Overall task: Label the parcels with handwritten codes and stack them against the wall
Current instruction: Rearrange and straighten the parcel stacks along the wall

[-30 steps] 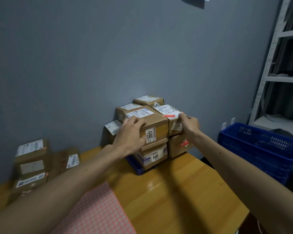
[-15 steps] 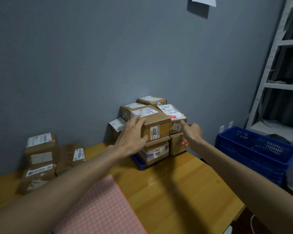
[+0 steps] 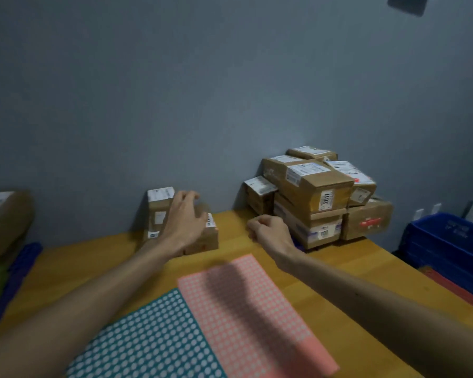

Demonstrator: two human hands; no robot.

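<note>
Unstacked parcel (image 3: 207, 239): on table (image 3: 347, 271) near wall, left of stack (image 3: 316, 190). Left hand (image 3: 185, 222) lies over it, fingers loosely spread, grip unconfirmed. Right hand (image 3: 268, 233) fisted, empty, between parcel and stack. Left hand nearer.

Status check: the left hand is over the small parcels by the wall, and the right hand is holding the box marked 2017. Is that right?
Not quite. The head view shows the right hand as a curled fist holding nothing, below and left of the box marked 2017, not on it. The left hand is over the small parcels by the wall, as you said.
</note>
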